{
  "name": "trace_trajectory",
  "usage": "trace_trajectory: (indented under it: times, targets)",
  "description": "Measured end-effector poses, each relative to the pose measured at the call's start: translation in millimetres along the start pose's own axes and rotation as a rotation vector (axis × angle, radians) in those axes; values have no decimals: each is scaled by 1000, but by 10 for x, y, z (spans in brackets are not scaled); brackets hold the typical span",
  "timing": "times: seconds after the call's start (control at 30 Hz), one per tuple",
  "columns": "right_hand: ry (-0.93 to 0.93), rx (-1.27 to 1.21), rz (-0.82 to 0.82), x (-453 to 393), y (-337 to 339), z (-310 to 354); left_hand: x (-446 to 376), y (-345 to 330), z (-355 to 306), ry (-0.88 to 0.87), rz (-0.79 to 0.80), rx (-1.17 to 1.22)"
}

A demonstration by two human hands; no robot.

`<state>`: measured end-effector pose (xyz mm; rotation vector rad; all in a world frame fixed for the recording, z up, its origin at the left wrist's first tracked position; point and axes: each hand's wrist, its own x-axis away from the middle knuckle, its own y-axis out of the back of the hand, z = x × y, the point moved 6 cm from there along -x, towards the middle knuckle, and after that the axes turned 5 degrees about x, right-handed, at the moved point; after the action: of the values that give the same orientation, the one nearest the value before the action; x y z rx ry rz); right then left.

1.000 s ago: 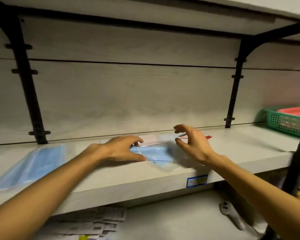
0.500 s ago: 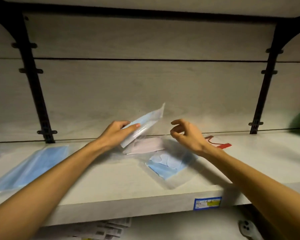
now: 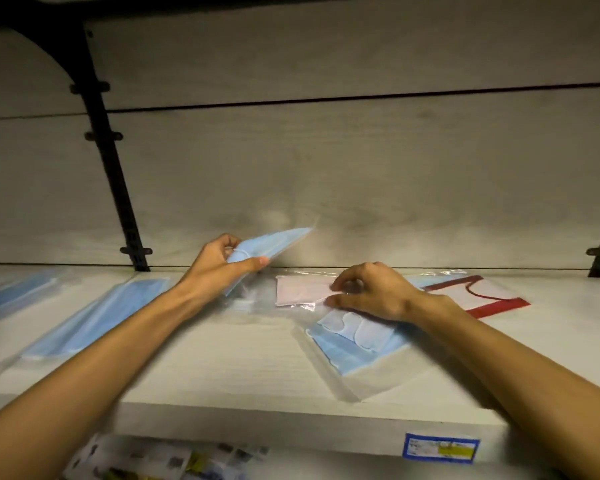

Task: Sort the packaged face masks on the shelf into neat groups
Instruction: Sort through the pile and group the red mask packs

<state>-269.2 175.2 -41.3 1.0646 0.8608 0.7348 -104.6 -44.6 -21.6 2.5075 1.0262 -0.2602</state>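
Hands working over a pale shelf [image 3: 222, 368]: left hand [image 3: 219, 268] gripping a blue mask packet [image 3: 274, 242] tilted up off the surface, right hand [image 3: 371, 292] pinching the pink mask packet [image 3: 302, 292] lying flat. Resting beneath the right wrist, another blue packet [image 3: 354, 344]; lying to the left, more blue packets [image 3: 94, 323]; sitting just right, a red-trimmed packet [image 3: 492, 299].

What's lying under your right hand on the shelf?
The right hand pinches the pink mask packet at its right end. Nearer the shelf edge a blue mask packet runs under the wrist. Whatever lies directly beneath the palm is covered.
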Motion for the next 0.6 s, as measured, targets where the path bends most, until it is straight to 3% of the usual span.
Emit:
trace_trajectory:
  times: [0.13, 0.23, 0.4, 0.5, 0.6]
  targets:
    - [22, 19, -129, 13, 117, 18, 38, 18, -34, 79, -17, 52]
    - [0, -129, -201, 23, 222, -27, 55, 57, -71, 152, -47, 203]
    - [-225, -832, -310, 117, 316, -84, 148, 209, -150, 165, -158, 290]
    - [-380, -1151, -239, 158, 265, -49, 291, 393, -238, 87, -292, 12]
    - [-430, -1353, -100, 165, 110, 67, 493, 615, -369, -35, -390, -582]
